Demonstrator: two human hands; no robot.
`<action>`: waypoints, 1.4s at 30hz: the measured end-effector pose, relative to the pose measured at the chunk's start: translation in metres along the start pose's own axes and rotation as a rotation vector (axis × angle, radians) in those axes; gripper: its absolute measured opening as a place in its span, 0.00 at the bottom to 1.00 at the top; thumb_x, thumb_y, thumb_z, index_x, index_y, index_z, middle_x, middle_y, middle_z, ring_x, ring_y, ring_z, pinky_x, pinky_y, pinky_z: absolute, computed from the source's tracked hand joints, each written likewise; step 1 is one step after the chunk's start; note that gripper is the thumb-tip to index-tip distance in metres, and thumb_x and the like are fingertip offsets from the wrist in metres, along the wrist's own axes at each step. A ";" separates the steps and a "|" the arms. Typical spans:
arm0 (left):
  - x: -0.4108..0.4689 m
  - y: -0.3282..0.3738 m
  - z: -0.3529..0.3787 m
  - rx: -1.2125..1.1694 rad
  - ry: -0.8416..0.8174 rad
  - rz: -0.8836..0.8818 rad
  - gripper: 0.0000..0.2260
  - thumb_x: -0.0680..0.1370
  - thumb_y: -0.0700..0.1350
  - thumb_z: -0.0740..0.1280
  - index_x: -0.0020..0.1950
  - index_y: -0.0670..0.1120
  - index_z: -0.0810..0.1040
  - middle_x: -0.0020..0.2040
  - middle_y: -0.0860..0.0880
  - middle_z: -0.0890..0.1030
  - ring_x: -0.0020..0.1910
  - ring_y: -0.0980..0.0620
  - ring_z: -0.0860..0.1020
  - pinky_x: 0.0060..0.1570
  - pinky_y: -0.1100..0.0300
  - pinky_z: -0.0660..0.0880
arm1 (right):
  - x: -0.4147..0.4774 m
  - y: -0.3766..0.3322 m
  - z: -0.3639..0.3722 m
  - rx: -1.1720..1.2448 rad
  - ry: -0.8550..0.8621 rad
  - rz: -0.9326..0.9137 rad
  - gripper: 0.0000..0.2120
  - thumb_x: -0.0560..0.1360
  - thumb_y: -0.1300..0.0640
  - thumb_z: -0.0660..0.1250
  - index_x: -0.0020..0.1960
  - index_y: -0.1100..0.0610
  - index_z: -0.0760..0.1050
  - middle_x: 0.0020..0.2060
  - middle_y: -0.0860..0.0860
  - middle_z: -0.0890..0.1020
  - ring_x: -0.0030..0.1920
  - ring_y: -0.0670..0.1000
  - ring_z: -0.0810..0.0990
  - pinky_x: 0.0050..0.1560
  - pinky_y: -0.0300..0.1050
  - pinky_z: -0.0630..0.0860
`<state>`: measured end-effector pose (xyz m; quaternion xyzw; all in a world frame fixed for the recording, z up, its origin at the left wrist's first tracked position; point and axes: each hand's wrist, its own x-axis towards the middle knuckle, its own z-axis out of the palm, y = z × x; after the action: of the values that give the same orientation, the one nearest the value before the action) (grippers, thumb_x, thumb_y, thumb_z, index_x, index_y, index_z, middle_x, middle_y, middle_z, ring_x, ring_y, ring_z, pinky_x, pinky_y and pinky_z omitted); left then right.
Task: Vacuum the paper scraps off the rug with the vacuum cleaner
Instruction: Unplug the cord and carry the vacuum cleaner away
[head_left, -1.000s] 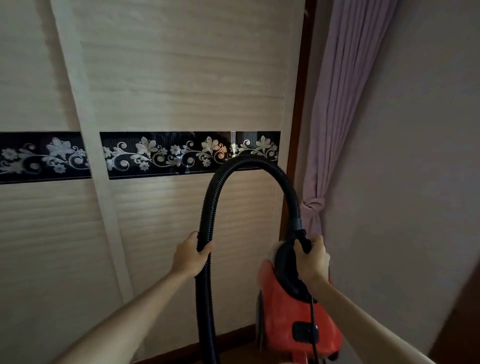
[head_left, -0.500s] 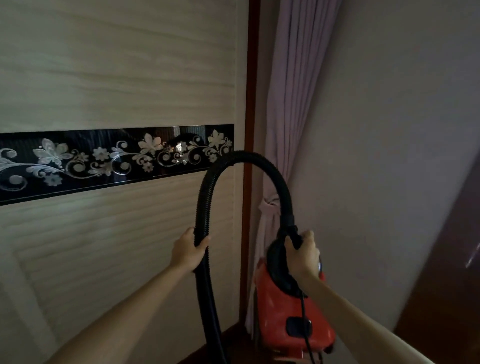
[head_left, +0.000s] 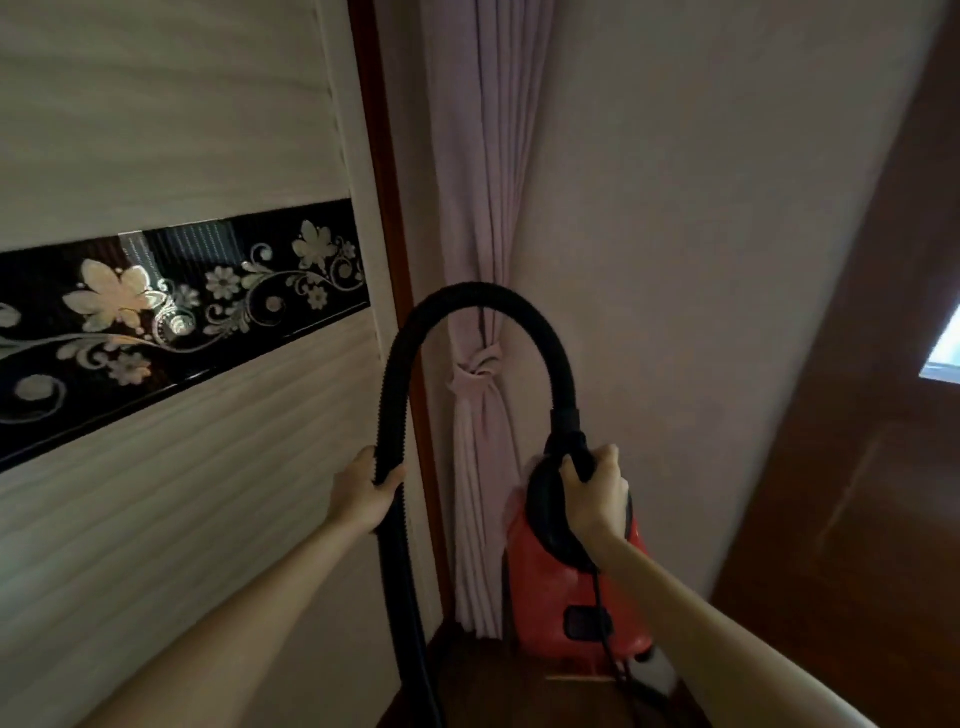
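Left hand (head_left: 363, 493) fingers curled round black hose (head_left: 478, 296), right hand (head_left: 597, 493) fingers gripping red vacuum (head_left: 566, 587) handle, curtain (head_left: 483, 182) behind, wardrobe (head_left: 171, 130) at left.

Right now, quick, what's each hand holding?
Left hand: closed, gripping the black hose.
Right hand: closed, gripping the handle of the red vacuum cleaner.

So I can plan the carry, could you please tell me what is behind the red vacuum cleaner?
Behind the red vacuum cleaner are a knotted pale curtain and the wall. The cleaner's body covers the curtain's lower right part and the floor behind it.
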<state>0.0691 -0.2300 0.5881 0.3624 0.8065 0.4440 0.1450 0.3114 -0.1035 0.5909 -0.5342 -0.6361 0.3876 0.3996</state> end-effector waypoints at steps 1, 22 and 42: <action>0.007 -0.006 -0.001 0.001 -0.038 0.000 0.17 0.80 0.54 0.66 0.65 0.47 0.73 0.56 0.52 0.78 0.47 0.50 0.79 0.44 0.53 0.80 | -0.004 0.002 0.007 -0.001 0.029 0.030 0.11 0.80 0.53 0.63 0.50 0.60 0.65 0.39 0.55 0.78 0.35 0.54 0.79 0.33 0.50 0.77; 0.035 -0.142 0.143 0.012 -0.617 0.043 0.18 0.80 0.54 0.65 0.67 0.49 0.73 0.56 0.51 0.79 0.52 0.51 0.79 0.44 0.64 0.74 | -0.096 0.159 0.055 -0.067 0.284 0.457 0.10 0.81 0.54 0.63 0.52 0.58 0.65 0.35 0.53 0.78 0.30 0.54 0.79 0.27 0.50 0.76; -0.002 -0.347 0.285 0.182 -0.663 -0.113 0.23 0.80 0.56 0.64 0.70 0.44 0.70 0.61 0.45 0.79 0.58 0.47 0.78 0.57 0.51 0.77 | -0.100 0.383 0.151 -0.073 0.217 0.688 0.09 0.80 0.53 0.64 0.53 0.57 0.66 0.39 0.52 0.80 0.35 0.53 0.82 0.31 0.53 0.79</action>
<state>0.0703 -0.1763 0.1425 0.4532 0.7706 0.2199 0.3904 0.3249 -0.1635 0.1717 -0.7689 -0.3866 0.4176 0.2916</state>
